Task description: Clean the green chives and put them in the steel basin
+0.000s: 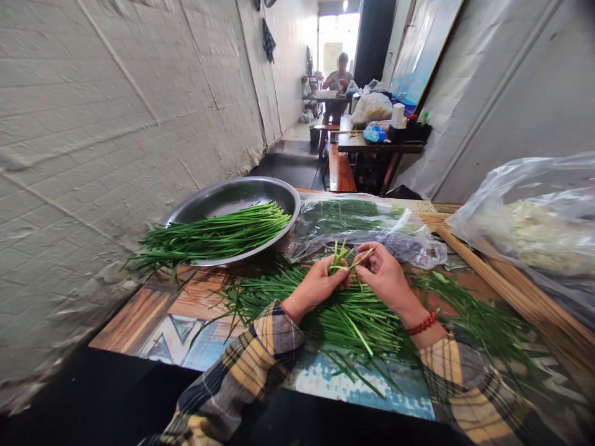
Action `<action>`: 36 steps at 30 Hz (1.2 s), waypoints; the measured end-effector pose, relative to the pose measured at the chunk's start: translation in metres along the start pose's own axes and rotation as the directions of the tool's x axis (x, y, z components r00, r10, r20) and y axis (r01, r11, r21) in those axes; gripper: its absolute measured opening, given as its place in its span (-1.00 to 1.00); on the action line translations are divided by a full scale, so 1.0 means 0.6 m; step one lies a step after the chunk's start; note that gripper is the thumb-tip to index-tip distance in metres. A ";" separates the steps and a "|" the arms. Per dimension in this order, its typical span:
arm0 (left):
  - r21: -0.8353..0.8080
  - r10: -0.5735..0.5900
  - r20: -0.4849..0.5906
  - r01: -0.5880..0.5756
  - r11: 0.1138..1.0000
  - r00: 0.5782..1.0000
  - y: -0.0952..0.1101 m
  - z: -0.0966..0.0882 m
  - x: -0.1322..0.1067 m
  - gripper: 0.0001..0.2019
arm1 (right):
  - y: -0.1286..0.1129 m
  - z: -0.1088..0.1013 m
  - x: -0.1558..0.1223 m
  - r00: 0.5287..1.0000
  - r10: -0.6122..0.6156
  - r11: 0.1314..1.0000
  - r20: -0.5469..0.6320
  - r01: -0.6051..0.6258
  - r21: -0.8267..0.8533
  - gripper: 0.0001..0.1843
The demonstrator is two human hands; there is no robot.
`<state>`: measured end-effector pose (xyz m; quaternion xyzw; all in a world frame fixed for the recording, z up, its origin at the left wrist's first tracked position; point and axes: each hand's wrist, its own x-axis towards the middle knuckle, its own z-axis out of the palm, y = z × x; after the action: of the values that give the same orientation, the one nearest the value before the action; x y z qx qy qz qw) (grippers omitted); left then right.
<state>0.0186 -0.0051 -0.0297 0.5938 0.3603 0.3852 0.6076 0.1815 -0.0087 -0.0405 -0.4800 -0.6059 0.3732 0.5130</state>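
Note:
My left hand (320,282) is closed around a few garlic chives (341,255), their pale ends sticking up past the fingers. Close beside it, my right hand (382,272) pinches the end of a chive stalk between thumb and fingertips. Both hands are above a loose heap of garlic chives (357,319) spread over the table. To the left, a wide metal basin (218,198) holds a neat bundle of chives (223,232), leafy tips hanging over its rim. Behind my hands, a clear plastic bag (307,238) has more greens inside.
Long wooden sticks (506,272) lie along the right side, by a plastic bag with pale contents (543,232). A brick wall (93,124) borders the left. Farther off stand a dark table (362,142), a bench (341,167) and a seated person (339,77).

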 end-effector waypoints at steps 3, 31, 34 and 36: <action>0.036 0.020 -0.019 -0.019 0.999 1.000 -0.002 -0.001 0.001 -0.71 | -0.002 0.004 -0.002 1.000 -0.006 1.000 -0.017 0.005 -0.004 -0.67; 0.192 0.103 -0.089 -0.084 0.978 0.991 -0.013 -0.007 0.005 -0.69 | -0.004 -0.069 0.020 0.944 -0.233 0.967 -0.233 0.201 -0.154 -0.88; 0.187 0.112 -0.106 -0.091 0.978 0.988 -0.013 -0.006 0.006 -0.69 | -0.022 -0.068 0.014 0.904 -0.428 0.822 -0.020 0.380 -0.424 -0.84; 0.214 0.129 -0.104 -0.105 0.971 0.986 -0.014 -0.006 0.007 -0.69 | -0.025 -0.061 0.011 0.850 -0.518 0.691 0.096 0.482 -0.539 -0.84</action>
<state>0.0173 0.0003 -0.0381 0.6508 0.3978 0.4148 0.4961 0.2144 -0.0079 -0.0172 -0.4337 -0.7768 0.0162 0.4563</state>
